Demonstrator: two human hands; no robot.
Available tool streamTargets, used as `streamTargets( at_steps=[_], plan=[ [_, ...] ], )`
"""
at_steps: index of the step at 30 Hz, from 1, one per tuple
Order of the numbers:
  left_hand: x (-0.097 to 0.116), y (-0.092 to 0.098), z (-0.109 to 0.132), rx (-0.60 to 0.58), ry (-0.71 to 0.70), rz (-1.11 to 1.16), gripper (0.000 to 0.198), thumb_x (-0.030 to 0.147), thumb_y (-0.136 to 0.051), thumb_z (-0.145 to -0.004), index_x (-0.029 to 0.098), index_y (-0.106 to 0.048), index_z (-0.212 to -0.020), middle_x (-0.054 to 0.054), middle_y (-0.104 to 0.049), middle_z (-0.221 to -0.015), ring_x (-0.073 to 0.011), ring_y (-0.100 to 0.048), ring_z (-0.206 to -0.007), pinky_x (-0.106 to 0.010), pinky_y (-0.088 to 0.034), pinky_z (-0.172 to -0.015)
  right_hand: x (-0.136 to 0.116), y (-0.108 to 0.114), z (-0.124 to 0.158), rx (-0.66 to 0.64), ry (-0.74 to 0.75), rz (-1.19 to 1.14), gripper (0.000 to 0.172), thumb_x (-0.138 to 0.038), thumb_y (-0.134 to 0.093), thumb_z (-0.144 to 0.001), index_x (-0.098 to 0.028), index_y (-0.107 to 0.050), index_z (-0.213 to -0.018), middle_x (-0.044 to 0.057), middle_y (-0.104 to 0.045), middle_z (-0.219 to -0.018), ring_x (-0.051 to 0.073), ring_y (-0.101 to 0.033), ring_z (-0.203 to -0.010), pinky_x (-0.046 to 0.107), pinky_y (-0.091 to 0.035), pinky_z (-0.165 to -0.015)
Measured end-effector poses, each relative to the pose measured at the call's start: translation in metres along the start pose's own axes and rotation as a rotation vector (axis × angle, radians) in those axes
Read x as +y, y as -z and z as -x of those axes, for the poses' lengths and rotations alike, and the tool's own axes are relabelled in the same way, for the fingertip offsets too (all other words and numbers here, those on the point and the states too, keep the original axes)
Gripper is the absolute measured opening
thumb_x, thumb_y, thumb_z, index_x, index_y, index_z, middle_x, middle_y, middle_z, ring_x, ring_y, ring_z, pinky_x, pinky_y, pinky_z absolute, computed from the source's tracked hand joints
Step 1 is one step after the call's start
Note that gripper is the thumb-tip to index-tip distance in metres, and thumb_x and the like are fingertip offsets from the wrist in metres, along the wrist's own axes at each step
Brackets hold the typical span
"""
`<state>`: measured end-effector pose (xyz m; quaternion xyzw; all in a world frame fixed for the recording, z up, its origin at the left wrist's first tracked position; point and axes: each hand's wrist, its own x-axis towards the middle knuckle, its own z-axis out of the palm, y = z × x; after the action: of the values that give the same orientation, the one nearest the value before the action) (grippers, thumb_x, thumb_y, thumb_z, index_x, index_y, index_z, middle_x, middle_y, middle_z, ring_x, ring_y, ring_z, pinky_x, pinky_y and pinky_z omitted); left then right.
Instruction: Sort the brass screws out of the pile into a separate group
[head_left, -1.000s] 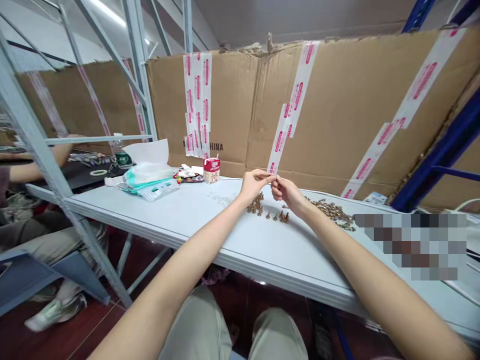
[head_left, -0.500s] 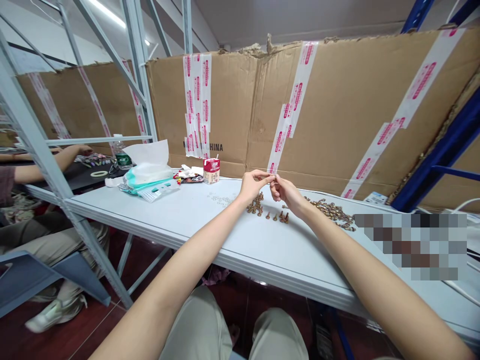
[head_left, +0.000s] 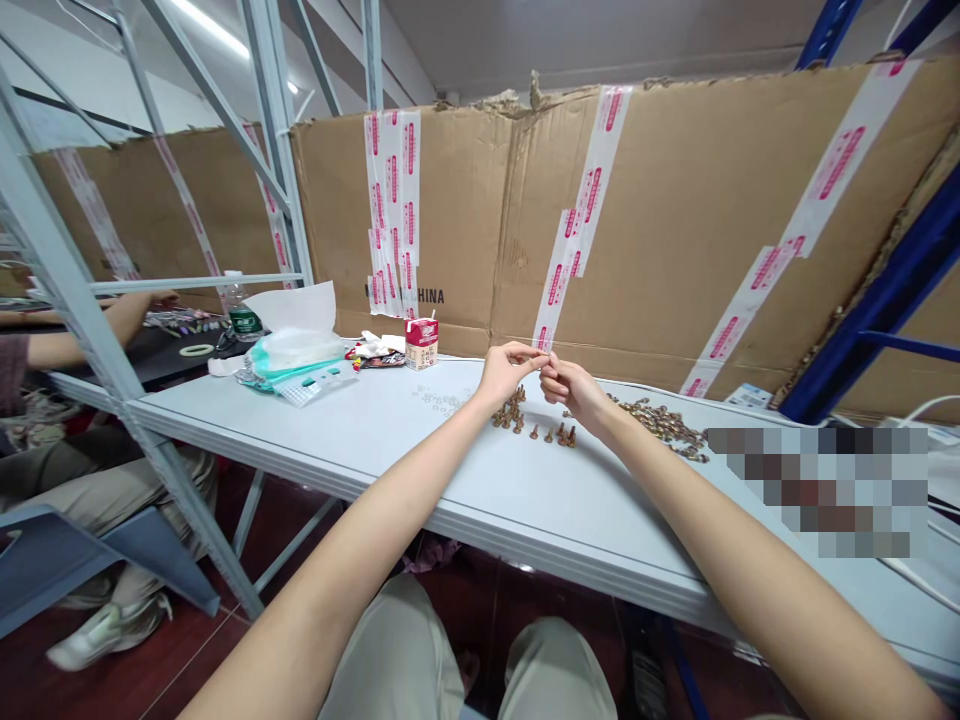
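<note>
My left hand (head_left: 508,372) and my right hand (head_left: 574,387) meet fingertip to fingertip above the table (head_left: 390,440). Both are closed in a pinch; whatever lies between the fingertips is too small and hidden to make out. Below them stand several brass-coloured screws (head_left: 562,435), heads down, with a denser group (head_left: 514,410) beside my left wrist. A loose heap of brass-coloured screws (head_left: 667,425) lies to the right, partly behind my right forearm. Small clear rings (head_left: 442,400), perhaps washers, are scattered left of my left hand.
A drink carton (head_left: 421,343), wrappers (head_left: 375,350) and a plastic pack of tissues or wipes (head_left: 296,345) stand at the back left. Cardboard (head_left: 442,200) walls the rear edge. A grey metal post (head_left: 97,330) rises at left; another person's arm (head_left: 97,330) shows beyond it.
The hands stay joined at the fingertips in almost the same place. The view has shifted very slightly; the screws and rings look unchanged.
</note>
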<state>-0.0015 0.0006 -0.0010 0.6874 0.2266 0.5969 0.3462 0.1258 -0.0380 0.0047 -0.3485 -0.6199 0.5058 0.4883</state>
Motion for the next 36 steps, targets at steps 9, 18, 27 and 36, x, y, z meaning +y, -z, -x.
streamTargets(
  at_steps=[9,18,27,36],
  plan=[
    [-0.008,0.001,0.000,-0.075,0.035,-0.059,0.027,0.035,-0.060,-0.072,0.012,-0.066,-0.083,-0.007,-0.067,-0.082,-0.0141,-0.057,-0.075,-0.027,-0.041,-0.073,0.002,0.009,-0.003,0.040,0.010,0.118,0.038,-0.051,-0.045,-0.080,-0.018,-0.038,-0.063,-0.006,-0.029,-0.046,0.006,-0.025,-0.041,0.021,-0.024,-0.043],
    [-0.008,0.047,-0.002,-0.031,0.235,-1.051,0.017,0.028,-0.064,-0.071,0.020,-0.066,-0.086,-0.008,-0.064,-0.097,-0.0229,-0.051,-0.098,-0.033,-0.036,-0.083,0.007,0.059,-0.001,0.230,-0.149,1.369,0.041,-0.049,-0.039,-0.081,-0.017,-0.059,-0.065,0.007,-0.061,-0.066,0.017,-0.054,-0.063,0.026,-0.036,-0.057],
    [-0.005,0.073,-0.005,-0.239,0.572,-1.279,0.028,0.032,-0.075,-0.057,0.020,-0.067,-0.080,-0.011,-0.065,-0.099,-0.0241,-0.056,-0.098,-0.032,-0.038,-0.082,0.010,0.075,0.004,0.074,-0.460,1.743,0.043,-0.046,-0.038,-0.082,-0.015,-0.067,-0.091,0.016,-0.064,-0.100,0.026,-0.059,-0.092,0.034,-0.041,-0.071],
    [-0.007,0.072,-0.005,-0.372,0.586,-1.247,0.020,0.033,-0.076,-0.052,0.024,-0.067,-0.067,-0.005,-0.069,-0.091,-0.0210,-0.059,-0.091,-0.029,-0.039,-0.081,0.001,0.046,0.003,0.144,-0.229,1.697,0.037,-0.046,-0.041,-0.082,-0.018,-0.061,-0.097,0.013,-0.065,-0.096,0.025,-0.059,-0.086,0.032,-0.039,-0.068]
  ],
)
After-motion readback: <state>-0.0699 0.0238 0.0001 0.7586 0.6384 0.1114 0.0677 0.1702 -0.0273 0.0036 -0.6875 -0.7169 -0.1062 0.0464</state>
